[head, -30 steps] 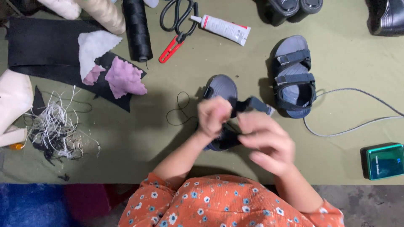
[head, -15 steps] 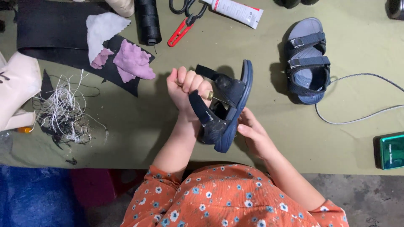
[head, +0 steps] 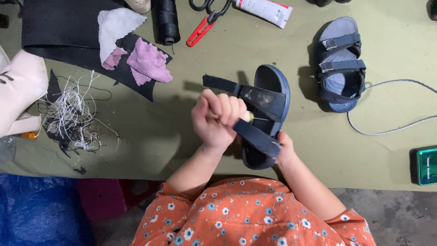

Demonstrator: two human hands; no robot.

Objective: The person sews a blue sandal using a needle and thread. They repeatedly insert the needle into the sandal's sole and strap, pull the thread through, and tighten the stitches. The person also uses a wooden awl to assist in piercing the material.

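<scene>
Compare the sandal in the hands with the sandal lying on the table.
The held sandal is tipped on its side, gripped from below by the right hand; the other sandal lies flat, sole down, untouched. The held sandal's straps hang open, one sticking out leftward; the other sandal's straps are fastened across. The left hand presses a thin tool against the held sandal only. Both are dark blue with grey footbeds.

- Olive-green table (head: 136,136) seen across most of the view, evenly lit.
- Grey concrete floor (head: 400,214) seen lower right.
- Blue sheet (head: 36,209) noted lower left.
</scene>
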